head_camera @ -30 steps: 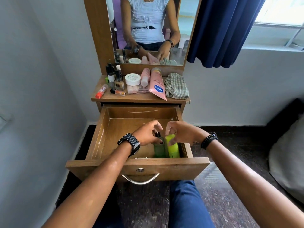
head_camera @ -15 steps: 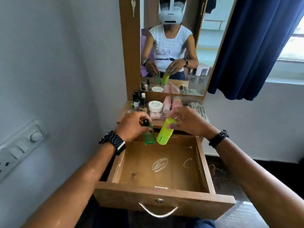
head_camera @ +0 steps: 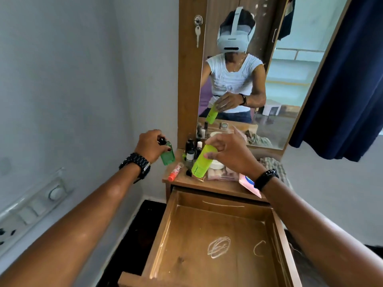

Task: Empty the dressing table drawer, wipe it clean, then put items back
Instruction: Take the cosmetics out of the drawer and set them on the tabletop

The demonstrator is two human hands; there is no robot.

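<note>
The fingers of the left hand [head_camera: 149, 146] curl round the black-capped top of a small green bottle [head_camera: 167, 155], holding it upright in the air beyond the left edge of the dressing table top [head_camera: 186, 184]. The right hand [head_camera: 229, 153] grips a lime-green tube [head_camera: 202, 161] near its upper end, fingers and thumb wrapped round it; the tube hangs tilted above the top's left half, cap end down.

Below the tube, near the front-left corner of the top, lies an orange-capped stick [head_camera: 174, 172]. Behind it, along the left and back edges, stand several small dark bottles [head_camera: 190, 151]. A white round jar [head_camera: 216, 165] sits just right of the tube. A pink tube [head_camera: 247, 183] overhangs the front edge, and a checked cloth [head_camera: 275, 165] lies at the right end.

The drawer [head_camera: 217, 241] is pulled out below the front edge. Its wooden floor carries white scribble marks [head_camera: 219, 246] and holds no items.
</note>
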